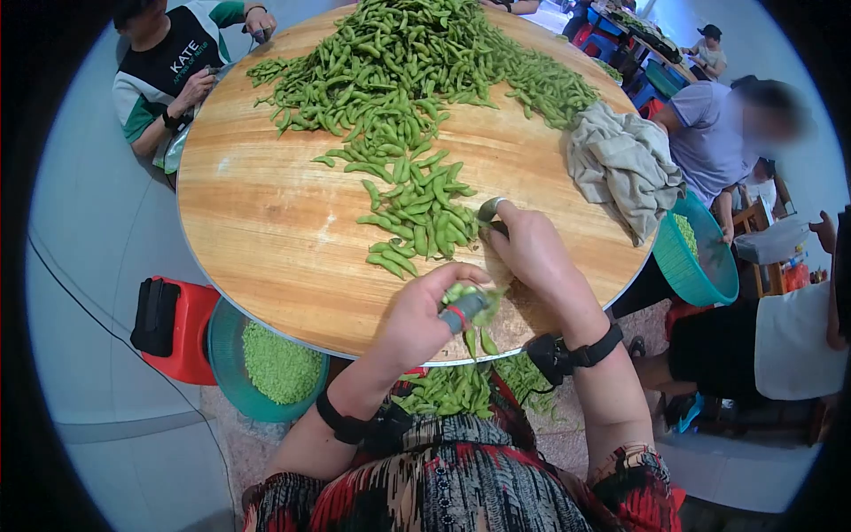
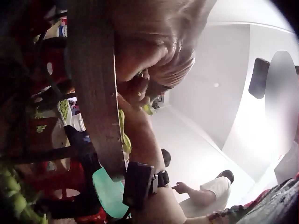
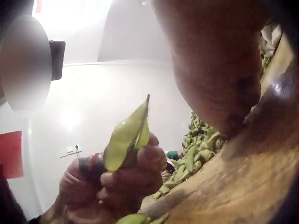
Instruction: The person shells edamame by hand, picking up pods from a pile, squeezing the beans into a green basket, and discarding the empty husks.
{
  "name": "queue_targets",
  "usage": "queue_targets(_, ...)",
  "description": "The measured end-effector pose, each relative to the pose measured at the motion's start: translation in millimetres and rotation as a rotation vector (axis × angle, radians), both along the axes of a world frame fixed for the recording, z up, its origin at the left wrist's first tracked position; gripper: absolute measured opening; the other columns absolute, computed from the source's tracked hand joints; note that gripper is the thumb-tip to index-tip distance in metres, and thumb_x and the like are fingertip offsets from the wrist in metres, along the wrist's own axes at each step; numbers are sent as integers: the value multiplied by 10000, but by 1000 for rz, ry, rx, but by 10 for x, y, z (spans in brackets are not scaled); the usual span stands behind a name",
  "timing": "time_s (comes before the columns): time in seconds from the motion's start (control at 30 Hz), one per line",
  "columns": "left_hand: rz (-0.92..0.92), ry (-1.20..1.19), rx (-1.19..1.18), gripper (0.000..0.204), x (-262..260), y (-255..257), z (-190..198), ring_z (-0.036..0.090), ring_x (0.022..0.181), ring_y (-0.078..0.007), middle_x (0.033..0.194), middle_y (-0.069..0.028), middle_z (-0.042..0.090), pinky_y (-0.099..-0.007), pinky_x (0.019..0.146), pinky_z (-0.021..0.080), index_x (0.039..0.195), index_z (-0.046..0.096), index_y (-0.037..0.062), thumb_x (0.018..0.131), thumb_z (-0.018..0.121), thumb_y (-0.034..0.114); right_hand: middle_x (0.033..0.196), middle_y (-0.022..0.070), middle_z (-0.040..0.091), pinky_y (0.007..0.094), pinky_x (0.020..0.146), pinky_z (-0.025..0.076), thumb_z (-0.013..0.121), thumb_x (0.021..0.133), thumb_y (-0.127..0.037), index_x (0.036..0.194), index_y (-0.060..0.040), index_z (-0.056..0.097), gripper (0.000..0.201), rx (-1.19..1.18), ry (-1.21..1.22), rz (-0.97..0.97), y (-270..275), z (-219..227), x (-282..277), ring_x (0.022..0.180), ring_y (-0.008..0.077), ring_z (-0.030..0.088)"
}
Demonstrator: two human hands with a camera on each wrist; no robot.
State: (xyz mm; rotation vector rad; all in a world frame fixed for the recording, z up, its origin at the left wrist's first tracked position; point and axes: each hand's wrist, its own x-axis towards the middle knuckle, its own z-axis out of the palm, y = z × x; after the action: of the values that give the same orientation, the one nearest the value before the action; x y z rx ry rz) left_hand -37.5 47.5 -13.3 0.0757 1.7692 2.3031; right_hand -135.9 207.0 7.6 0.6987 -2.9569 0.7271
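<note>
Above the near table edge, the left hand (image 1: 417, 312) holds green pods in its curled fingers, its thumb in a dark cover with a red band. In the right wrist view an opened-looking pod (image 3: 125, 140) stands up from the left hand (image 3: 124, 184). Just right of the strung-out green pods (image 1: 430, 208) is the right hand (image 1: 534, 248), dark covers on its digits; no pod shows between them. Its fingertips are shadowed in the right wrist view, where the right hand (image 3: 217, 70) reaches down by the heap. Two pods (image 1: 479, 341) hang below the left hand.
A large pod heap (image 1: 399, 62) covers the far part of the round wooden table (image 1: 257, 204). A crumpled cloth (image 1: 625, 164) lies at its right edge. Below left stands a teal basket of shelled beans (image 1: 279, 363); more pods (image 1: 448, 390) are at the wearer's lap. Other people sit around.
</note>
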Motion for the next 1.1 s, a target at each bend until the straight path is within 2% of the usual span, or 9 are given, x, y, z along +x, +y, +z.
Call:
queue_targets(0.1,-134,128,-115,123,-10,-20,-36,519,753,-31,902,17,568,-176,651,436,960,600,42,860,534,13,730,257,585,478,672,459,592,760,-140,877,10,546,196,43,33,-51,13,-119,-38,742,419,574)
queue_targets(0.2,-186,304,-237,160,-30,-47,-128,524,767,-36,914,20,565,-184,666,440,1012,600,39,859,554,31,666,168,595,372,497,431,607,796,-151,908,16,557,208,-157,257,7,157,-259,-77,542,317,564)
queue_targets(0.27,-175,257,-191,194,-31,-38,-110,528,770,-44,924,15,567,-188,671,442,1047,593,38,856,559,36,594,21,524,253,406,341,618,818,-176,808,-42,543,154,-948,-669,-230,183,-38,78,441,123,451)
queue_targets(0.3,-171,217,-151,230,-36,-33,-97,532,773,-52,934,11,568,-193,676,443,1082,587,37,854,565,41,616,-63,448,158,394,216,610,848,-201,828,-64,546,153,-1088,-799,-163,205,3,157,456,-2,316)
queue_targets(0.4,3,-19,129,271,-40,-23,-84,545,845,-76,957,5,594,-216,769,446,1104,600,59,840,559,14,608,-43,470,165,378,219,601,852,-176,868,-56,551,131,-1173,-890,-109,193,-7,345,433,4,320)
queue_targets(0.6,49,4,385,163,-36,-99,-93,463,665,2,876,32,586,-147,560,354,1024,602,42,871,565,83,601,-44,445,182,419,263,543,893,-189,865,-40,535,151,-1027,-777,35,-33,14,736,469,29,342)
queue_targets(0.67,116,-21,453,114,-23,-82,-68,466,665,-1,857,22,593,-152,560,358,968,600,46,868,571,91,596,-45,428,186,436,263,468,933,-203,842,-40,523,194,-1018,-1024,-6,-15,113,802,484,34,336)
queue_targets(0.97,204,114,60,113,-39,-16,-94,379,541,5,729,37,542,-153,463,251,939,590,41,863,579,124,606,-43,435,178,427,257,419,956,-198,859,-51,522,203,-1163,-1092,26,2,-36,859,477,26,331)
queue_targets(1.1,-12,-36,333,115,-17,-97,-15,399,555,2,732,36,538,-153,471,264,914,588,43,875,567,149,642,-38,480,172,418,255,431,952,-169,890,-59,527,159,-1260,-1159,4,-56,-4,901,470,24,327)
